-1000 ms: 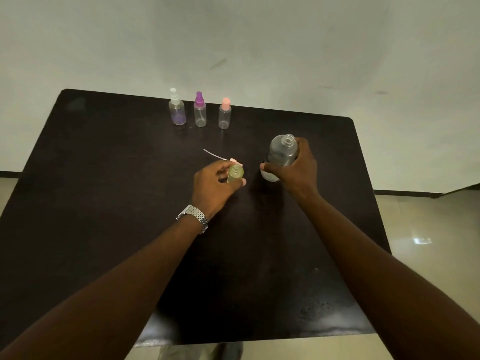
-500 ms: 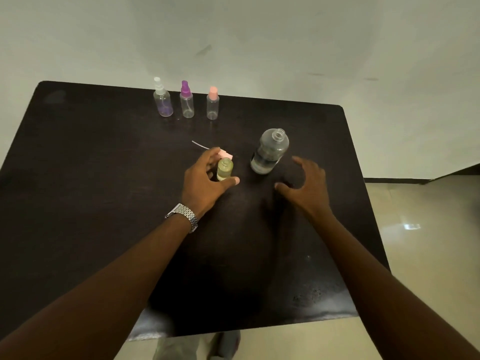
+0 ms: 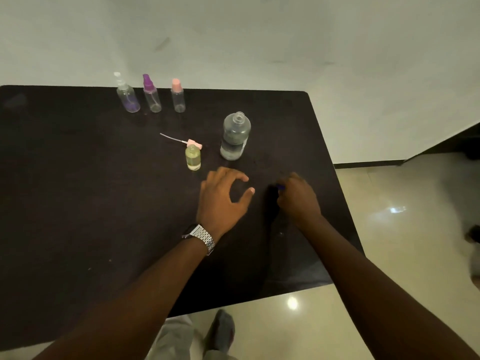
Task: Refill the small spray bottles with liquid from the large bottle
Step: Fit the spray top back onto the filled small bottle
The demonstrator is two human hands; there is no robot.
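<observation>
Since the small bottle stands uncapped and nearly full of pale yellow liquid, with its pink spray head lying just beyond it, the step in hand appears to be closing up after a fill. Just to its right stands the large bottle, clear, open-necked and part full. Three capped spray bottles line the far counter. The left hand hovers near with its fingers loosely spread, holding nothing. The right hand pinches a small blue object, possibly a cap. The next move calls for seating each closure squarely on its neck.
</observation>
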